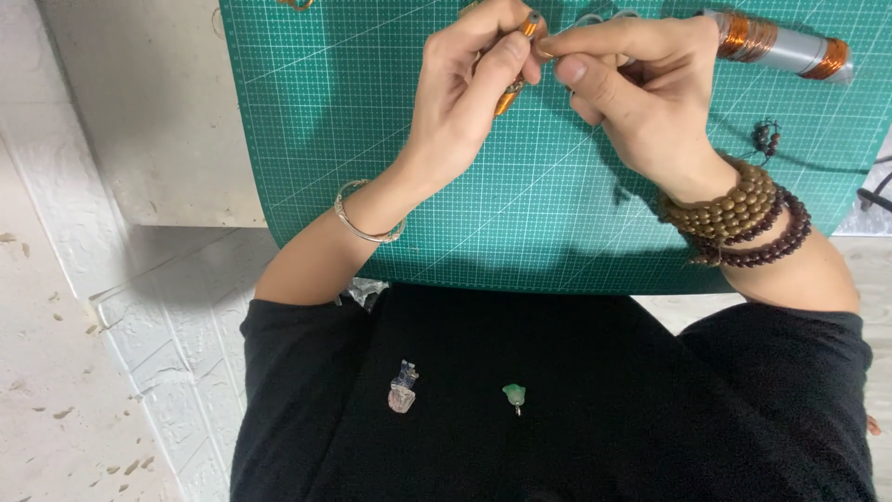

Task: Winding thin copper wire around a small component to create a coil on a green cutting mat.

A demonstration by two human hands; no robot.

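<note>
My left hand [465,88] grips a small orange, tube-like tool [517,70] over the green cutting mat [372,139]; a silver bangle sits on that wrist. My right hand [632,88] pinches its thumb and forefinger at the tool's top end, on something too small to make out. Brown and dark bead bracelets [743,218] wrap the right wrist.
A grey rod wound with copper wire [780,45] lies at the mat's far right. A short dark bead string [767,138] lies beside my right hand. On my black lap rest a small pink stone piece [401,395] and a green bead charm [514,394]. Pale floor lies left.
</note>
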